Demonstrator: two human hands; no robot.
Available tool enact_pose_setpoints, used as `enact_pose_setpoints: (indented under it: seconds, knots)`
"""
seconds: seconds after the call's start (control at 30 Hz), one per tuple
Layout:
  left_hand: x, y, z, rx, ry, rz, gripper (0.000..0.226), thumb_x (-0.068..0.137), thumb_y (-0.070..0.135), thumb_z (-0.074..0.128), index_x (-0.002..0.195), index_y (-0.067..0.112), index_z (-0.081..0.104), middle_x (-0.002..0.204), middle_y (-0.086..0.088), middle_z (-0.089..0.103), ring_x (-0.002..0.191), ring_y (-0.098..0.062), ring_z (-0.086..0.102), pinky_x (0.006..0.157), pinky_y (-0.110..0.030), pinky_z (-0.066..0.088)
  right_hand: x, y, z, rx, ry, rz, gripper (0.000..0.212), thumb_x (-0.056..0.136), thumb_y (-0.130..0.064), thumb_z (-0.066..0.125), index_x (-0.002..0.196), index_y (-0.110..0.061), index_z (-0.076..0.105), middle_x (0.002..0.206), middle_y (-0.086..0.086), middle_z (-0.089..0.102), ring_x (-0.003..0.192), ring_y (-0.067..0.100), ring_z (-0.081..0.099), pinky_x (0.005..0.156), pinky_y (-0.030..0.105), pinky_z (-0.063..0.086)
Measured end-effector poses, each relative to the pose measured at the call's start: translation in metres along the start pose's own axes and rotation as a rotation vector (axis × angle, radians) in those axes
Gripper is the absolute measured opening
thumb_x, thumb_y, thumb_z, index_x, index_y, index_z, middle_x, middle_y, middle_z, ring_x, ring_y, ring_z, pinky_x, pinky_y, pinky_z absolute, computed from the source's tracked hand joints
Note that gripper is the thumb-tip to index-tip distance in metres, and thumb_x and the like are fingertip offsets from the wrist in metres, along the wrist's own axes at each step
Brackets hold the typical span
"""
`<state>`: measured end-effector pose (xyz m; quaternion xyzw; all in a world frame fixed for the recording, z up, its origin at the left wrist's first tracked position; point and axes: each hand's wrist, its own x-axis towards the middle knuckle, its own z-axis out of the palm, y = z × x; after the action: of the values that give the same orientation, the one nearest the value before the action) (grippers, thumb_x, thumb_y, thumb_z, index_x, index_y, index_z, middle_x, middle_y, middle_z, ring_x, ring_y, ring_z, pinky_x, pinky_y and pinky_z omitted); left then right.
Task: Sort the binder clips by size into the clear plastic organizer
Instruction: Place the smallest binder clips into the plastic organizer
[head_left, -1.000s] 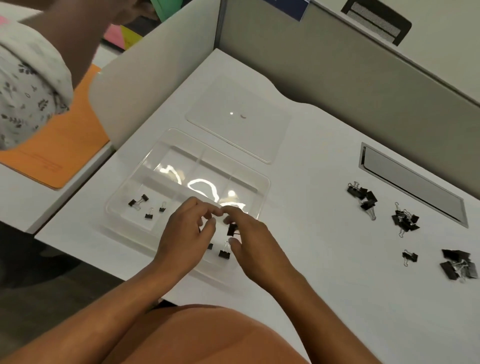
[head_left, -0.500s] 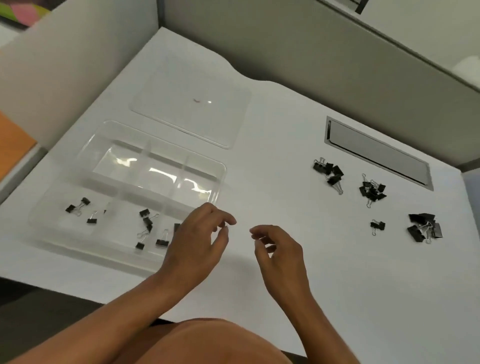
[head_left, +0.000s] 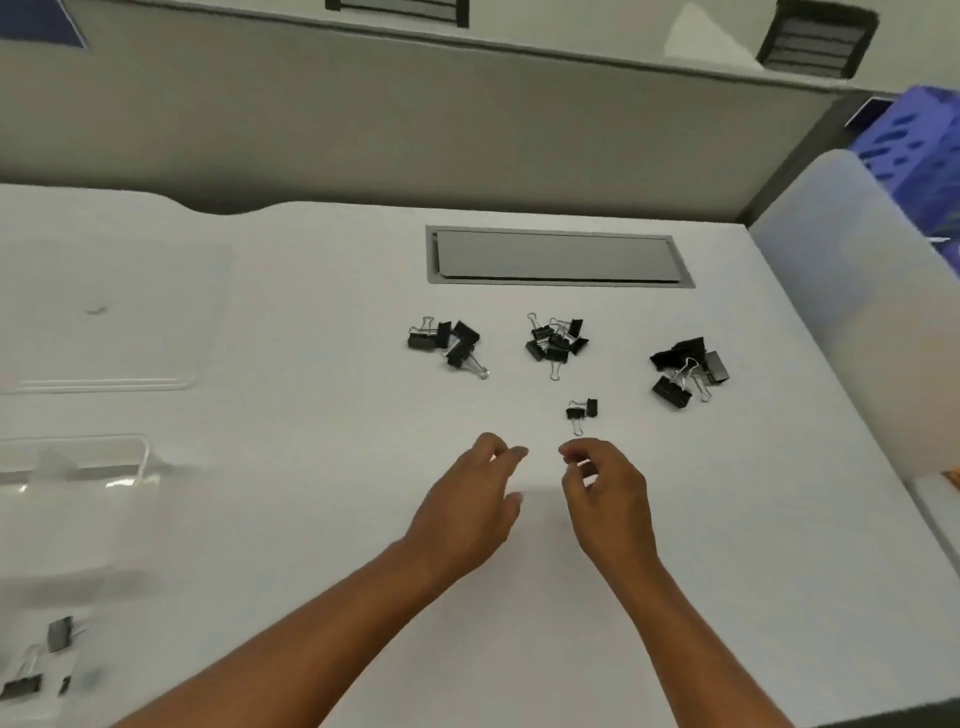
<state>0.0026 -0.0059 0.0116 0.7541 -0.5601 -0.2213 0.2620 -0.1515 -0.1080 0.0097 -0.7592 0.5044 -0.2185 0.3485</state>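
Head view is showing both hands reaching over the white table (head_left: 311, 519) toward the loose binder clips. The left hand (head_left: 467, 514) is hanging with its fingers loosely curled and thumb near the forefinger, pinching nothing. The right hand (head_left: 608, 499) is doing likewise, its fingertips drawn close together but empty, just short of the small clip pair (head_left: 583, 410).

Taking that pair as the landmark: the left clip pile (head_left: 447, 345) is lying beyond it and to the left, the middle clip pile (head_left: 557, 340) just beyond it, and the large clip pile (head_left: 688, 371) to its right. The clear plastic organizer (head_left: 78, 467) is sitting well apart to the left, at the frame's edge and blurred, with a few clips (head_left: 57, 636) already lying in its near part; which compartment they occupy cannot be told.

The pair looks like the likely target. A good pick would probably mean pinching the black body rather than the wire loops, which can swing, and checking whether the two clips are tangled before lifting. Matching their size against the ones already sorted would come next.

A grey recessed panel (head_left: 556, 257) is lying in the table beyond the piles, and a clear lid (head_left: 104, 332) far to the left. Nothing is blocking the reach; only the long carry to the organizer is inviting a drop.
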Motion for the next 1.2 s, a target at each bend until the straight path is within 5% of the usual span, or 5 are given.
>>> enact_pose_setpoints:
  seconds: [0.23, 0.5, 0.77, 0.9, 1.2]
  knots:
    - [0.125, 0.028, 0.075, 0.289, -0.059, 0.044, 0.058, 0.102, 0.030, 0.062, 0.153, 0.011, 0.041, 0.140, -0.009, 0.048, 0.111, -0.030, 0.059, 0.078, -0.042, 0.057, 0.094, 0.071, -0.007, -0.258, -0.113, -0.161, 0.057, 0.093, 0.004, 0.057, 0.145, -0.018, 0.054, 0.148, -0.002, 0.053, 0.118, 0.026, 0.050, 0.096, 0.028, 0.039]
    - [0.146, 0.011, 0.100, 0.256, 0.077, 0.064, 0.023, 0.097, 0.021, 0.067, 0.120, 0.018, 0.065, 0.106, -0.001, 0.059, 0.092, -0.020, 0.062, 0.059, -0.029, 0.052, 0.107, 0.094, 0.004, -0.088, 0.077, -0.170, 0.018, 0.095, -0.013, 0.071, 0.106, -0.027, 0.069, 0.108, -0.018, 0.067, 0.093, 0.009, 0.056, 0.078, 0.025, 0.049]
    - [0.140, 0.033, 0.076, -0.334, 0.194, -0.347, 0.012, 0.097, 0.018, 0.069, 0.098, 0.026, 0.061, 0.093, 0.010, 0.068, 0.082, -0.004, 0.065, 0.074, -0.017, 0.048, 0.113, 0.056, -0.007, 0.582, 0.114, 0.389, 0.021, 0.104, -0.011, 0.051, 0.094, -0.018, 0.068, 0.080, -0.002, 0.072, 0.066, 0.013, 0.065, 0.060, 0.026, 0.047]
    - [0.129, 0.044, 0.057, -0.970, 0.315, -0.613, 0.015, 0.096, 0.008, 0.072, 0.109, 0.016, 0.070, 0.099, -0.009, 0.075, 0.084, -0.021, 0.079, 0.078, -0.035, 0.065, 0.097, 0.021, 0.000, 0.921, -0.003, 0.576, 0.026, 0.107, -0.006, 0.042, 0.100, -0.004, 0.067, 0.069, 0.007, 0.055, 0.053, 0.015, 0.051, 0.049, 0.027, 0.037]
    - [0.047, 0.014, -0.001, -1.030, 0.360, -0.646, 0.029, 0.089, 0.000, 0.078, 0.112, 0.017, 0.074, 0.103, -0.013, 0.077, 0.092, -0.031, 0.078, 0.080, -0.036, 0.063, 0.041, -0.024, 0.020, 1.045, -0.387, 0.570, 0.014, 0.102, -0.005, 0.063, 0.109, -0.003, 0.075, 0.091, 0.011, 0.073, 0.079, 0.019, 0.066, 0.075, 0.030, 0.059]
